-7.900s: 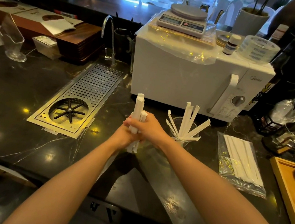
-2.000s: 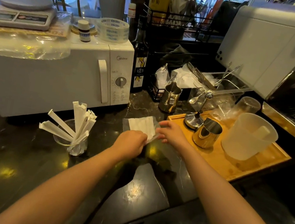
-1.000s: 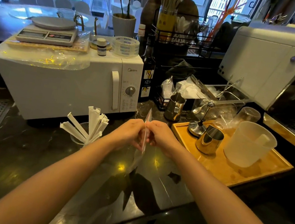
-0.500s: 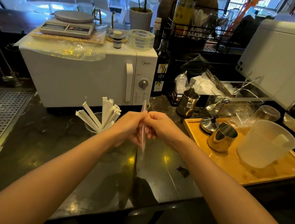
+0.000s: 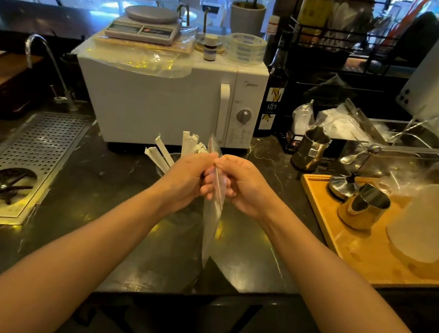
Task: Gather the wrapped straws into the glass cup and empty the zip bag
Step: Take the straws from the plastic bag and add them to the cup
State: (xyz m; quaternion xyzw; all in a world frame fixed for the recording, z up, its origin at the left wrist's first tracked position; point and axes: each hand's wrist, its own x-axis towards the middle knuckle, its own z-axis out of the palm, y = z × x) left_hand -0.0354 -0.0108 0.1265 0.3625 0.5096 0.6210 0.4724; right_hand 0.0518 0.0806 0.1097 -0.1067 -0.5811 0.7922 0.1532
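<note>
The clear zip bag (image 5: 210, 223) hangs edge-on above the dark counter, with white wrapped straws faintly visible inside it. My left hand (image 5: 188, 178) and my right hand (image 5: 241, 184) both pinch its top edge, fingers facing each other. Just behind my left hand stands the glass cup (image 5: 162, 169), mostly hidden, with several white wrapped straws (image 5: 170, 149) sticking up and fanning to the left.
A white microwave (image 5: 165, 99) stands right behind the cup. A perforated metal drain tray (image 5: 18, 161) lies at the left. A wooden tray (image 5: 367, 249) with a steel cup (image 5: 364, 206) and a white pitcher (image 5: 435, 223) sits at the right.
The bag has been picked up off the counter and is now held upright between both hands. The view has swung left, so the cup now sits right behind my left hand.
</note>
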